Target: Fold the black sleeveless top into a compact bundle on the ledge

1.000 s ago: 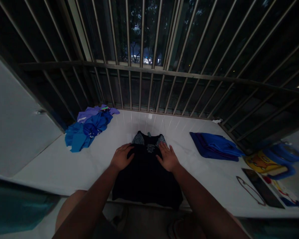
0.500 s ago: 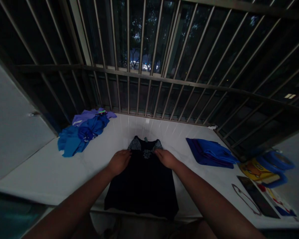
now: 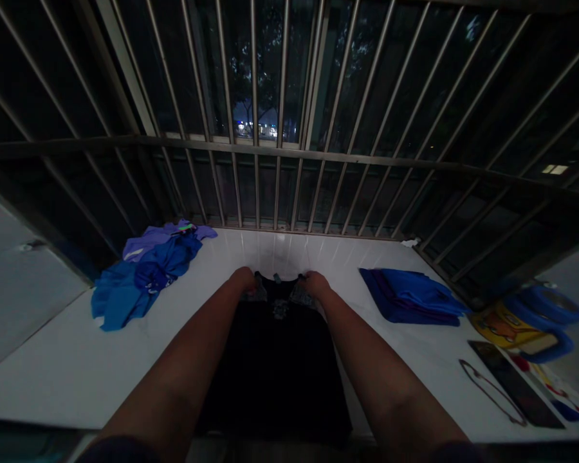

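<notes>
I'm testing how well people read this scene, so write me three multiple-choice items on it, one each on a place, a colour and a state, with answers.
1. In the view, where is the folded blue cloth from the sleeveless top?
A. To its right
B. On top of it
C. To its left

2. What colour is the sleeveless top?
A. White
B. Black
C. Yellow

3. What state are the blue-and-purple clothes in?
A. Neatly folded
B. Hanging from the bars
C. Lying in a loose heap

Answers:
1. A: the cloth lies right of the top on the white ledge.
2. B: black fabric shows below the left hand and right hand.
3. C: the clothes lie bunched and unfolded.
</notes>
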Demonstrator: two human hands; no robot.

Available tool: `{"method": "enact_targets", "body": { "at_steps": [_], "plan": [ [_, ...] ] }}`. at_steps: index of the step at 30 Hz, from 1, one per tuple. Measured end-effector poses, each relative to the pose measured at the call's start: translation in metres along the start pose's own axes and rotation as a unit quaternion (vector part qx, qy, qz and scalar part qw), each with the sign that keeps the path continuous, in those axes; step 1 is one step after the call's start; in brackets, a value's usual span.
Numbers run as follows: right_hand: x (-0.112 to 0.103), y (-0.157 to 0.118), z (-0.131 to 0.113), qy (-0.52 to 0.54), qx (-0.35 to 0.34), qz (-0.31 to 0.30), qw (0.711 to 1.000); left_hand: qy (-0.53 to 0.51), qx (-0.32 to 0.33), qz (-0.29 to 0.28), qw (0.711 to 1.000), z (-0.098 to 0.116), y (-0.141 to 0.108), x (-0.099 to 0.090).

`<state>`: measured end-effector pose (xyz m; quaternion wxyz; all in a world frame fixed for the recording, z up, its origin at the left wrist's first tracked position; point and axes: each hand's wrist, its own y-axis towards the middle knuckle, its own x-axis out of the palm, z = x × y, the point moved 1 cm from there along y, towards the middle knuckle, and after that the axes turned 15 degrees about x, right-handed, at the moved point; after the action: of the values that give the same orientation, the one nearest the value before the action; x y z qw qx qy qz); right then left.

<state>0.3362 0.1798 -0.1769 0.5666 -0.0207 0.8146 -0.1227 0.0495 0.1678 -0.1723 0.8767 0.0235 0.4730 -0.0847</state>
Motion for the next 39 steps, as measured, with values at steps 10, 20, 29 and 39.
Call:
{"method": "enact_targets", "body": {
  "at_steps": [10,20,29,39],
  "plan": [
    [-0.039,-0.069,0.055,0.114,-0.182,0.1,0.972,-0.103,0.127,0.124,0.979,-0.022,-0.1,-0.006],
    [0.007,-0.123,0.051,0.021,-0.19,0.163,0.968,0.11,0.199,0.213,0.95,0.004,-0.134,0.032],
    [0.049,-0.097,0.022,-0.078,-0.063,0.038,0.994,0.164,0.161,0.06,0.971,-0.001,-0.108,0.075],
    [-0.007,-0.056,0.035,-0.119,-0.128,-0.003,0.985,0.171,0.188,-0.044,0.966,-0.029,-0.062,-0.011]
  ]
}}
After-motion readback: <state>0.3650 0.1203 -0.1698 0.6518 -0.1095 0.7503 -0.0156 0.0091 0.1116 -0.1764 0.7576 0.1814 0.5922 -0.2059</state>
